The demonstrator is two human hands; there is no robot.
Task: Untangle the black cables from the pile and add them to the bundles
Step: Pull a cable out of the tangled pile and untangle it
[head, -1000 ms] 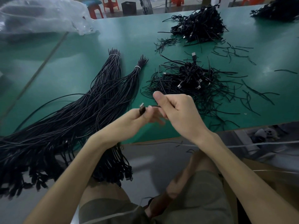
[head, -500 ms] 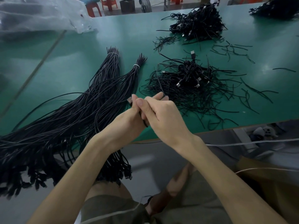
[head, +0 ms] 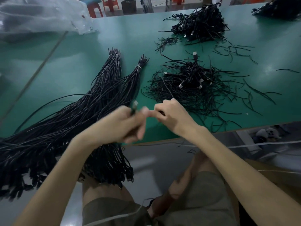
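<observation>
Two grips hold one black cable (head: 167,88): our left grip (head: 123,126), blurred, seems curled round its plug (head: 134,105); right grip (head: 171,115) pinches it toward one o'clock.

Two hands: left hand (head: 118,126), right hand (head: 172,115), both gripping one cable (head: 167,86). One green worktop (head: 81,62). Two tied bundles on it: bigger bundle (head: 112,66) and thinner bundle (head: 137,70). Two white ties (head: 114,54), one per bundle. Three tangled piles: near pile (head: 192,82), far pile (head: 200,25), corner pile (head: 280,7) cut by frame edge. Loose cable scraps (head: 167,41): too many to count. One clear plastic bag (head: 40,15). One dark box (head: 128,6). At least three red stools (head: 110,4), partly cropped.
</observation>
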